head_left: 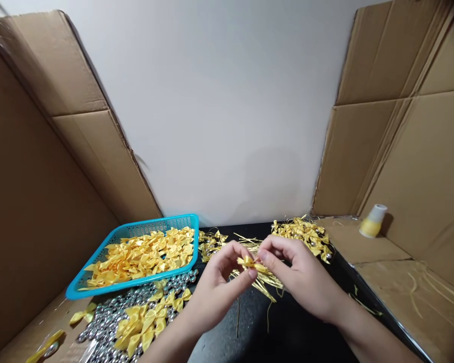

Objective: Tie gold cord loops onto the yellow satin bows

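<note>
Both hands meet over the black work surface around a small yellow ribbon bow [248, 262]. My left hand [224, 280] pinches the bow between thumb and forefinger. On the other side, the fingertips of my right hand [291, 262] are closed at the bow's edge, on what looks like a thin tie or cord; its exact form is too small to tell. Just beneath the hands lies a bundle of gold cords [264, 285], with a few loose strands hanging toward me.
A turquoise basket [132, 279] of yellow bows stands left. Silver beads [109, 315] and loose bows [144, 322] lie before it. Beaded bows [304, 234] are piled back right. A thread spool [373, 222] stands on cardboard [389, 282]. Cardboard panels flank both sides.
</note>
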`<state>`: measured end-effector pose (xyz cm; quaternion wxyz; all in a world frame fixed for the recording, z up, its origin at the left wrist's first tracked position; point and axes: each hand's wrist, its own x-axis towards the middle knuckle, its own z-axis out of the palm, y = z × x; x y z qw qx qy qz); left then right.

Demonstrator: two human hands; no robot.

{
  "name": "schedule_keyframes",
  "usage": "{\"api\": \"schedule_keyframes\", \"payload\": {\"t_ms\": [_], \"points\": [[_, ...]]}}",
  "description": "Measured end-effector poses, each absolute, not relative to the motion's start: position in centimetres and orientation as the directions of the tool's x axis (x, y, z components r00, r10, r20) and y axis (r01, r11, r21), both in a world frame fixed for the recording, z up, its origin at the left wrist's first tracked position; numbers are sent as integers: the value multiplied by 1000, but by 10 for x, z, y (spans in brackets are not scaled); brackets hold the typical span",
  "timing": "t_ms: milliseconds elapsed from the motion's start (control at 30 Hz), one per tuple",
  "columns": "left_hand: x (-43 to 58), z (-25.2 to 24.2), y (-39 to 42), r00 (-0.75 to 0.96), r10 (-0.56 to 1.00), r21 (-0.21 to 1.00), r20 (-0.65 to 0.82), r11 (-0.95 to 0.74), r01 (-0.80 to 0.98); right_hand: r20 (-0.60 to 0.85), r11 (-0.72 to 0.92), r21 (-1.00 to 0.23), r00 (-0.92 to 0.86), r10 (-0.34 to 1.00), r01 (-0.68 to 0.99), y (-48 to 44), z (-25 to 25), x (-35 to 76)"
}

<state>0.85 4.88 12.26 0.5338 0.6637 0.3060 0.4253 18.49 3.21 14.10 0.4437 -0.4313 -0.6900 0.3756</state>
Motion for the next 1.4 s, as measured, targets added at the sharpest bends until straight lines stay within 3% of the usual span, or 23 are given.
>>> {"api": "schedule_keyframes", "payload": {"t_ms": [100, 233, 333, 467, 600, 733, 933, 1200, 1300, 1400], "points": [[8, 121, 50, 377, 840, 910, 391, -413, -23, 318, 370, -879, -209, 925, 300, 34, 142, 188], [5, 120, 52, 231, 689, 668, 687, -724, 172, 407, 469, -812, -238, 882, 348, 33, 145, 193], [5, 120, 52, 204, 620, 596, 758, -785, 169, 458, 536, -753, -281, 843, 381, 31, 148, 197], [7, 119, 50, 181, 733, 738, 656, -673, 51, 477, 598, -681, -364, 800, 421, 29, 150, 200], [8, 118, 50, 197, 888, 910, 415, -404, -98, 468, 623, -617, -412, 781, 481, 27, 151, 199], [8, 118, 52, 295, 898, 939, 326, -271, -211, 501, 645, -574, -407, 764, 504, 27, 150, 197], [11, 122, 50, 304, 914, 962, 268, -236, -138, 524, 656, -545, -398, 753, 522, 27, 151, 199], [12, 124, 44, 228, 890, 906, 395, -418, 63, 623, 641, -428, -306, 720, 638, 24, 153, 199], [13, 122, 43, 224, 894, 905, 388, -415, 90, 688, 655, -416, -252, 680, 631, 24, 153, 200], [13, 121, 44, 223, 903, 913, 367, -396, 100, 657, 638, -414, -273, 703, 649, 26, 152, 200]]}}
